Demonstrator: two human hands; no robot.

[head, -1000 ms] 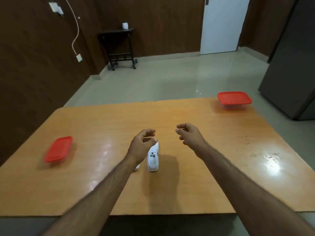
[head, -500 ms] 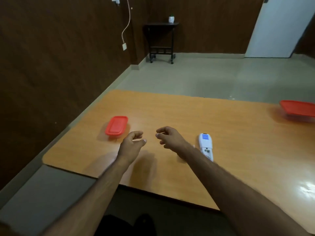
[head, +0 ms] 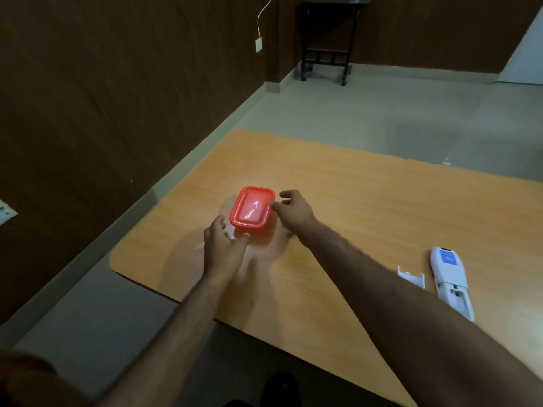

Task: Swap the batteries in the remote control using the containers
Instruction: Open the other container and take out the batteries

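Two loosely open hands, left hand (head: pixel 224 248) and right hand (head: pixel 292 209), flank a red lidded container (head: pixel 251 208) near the wooden table's (head: pixel 367 201) left corner, grasping nothing. The remote (head: pixel 451 282) and its battery cover (head: pixel 411 277) lie well apart, right.

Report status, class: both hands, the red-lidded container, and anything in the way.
Left hand and right hand open, flanking the red-lidded plastic container, lid on. White remote control and its detached white battery cover lie apart at right. Nothing blocking.
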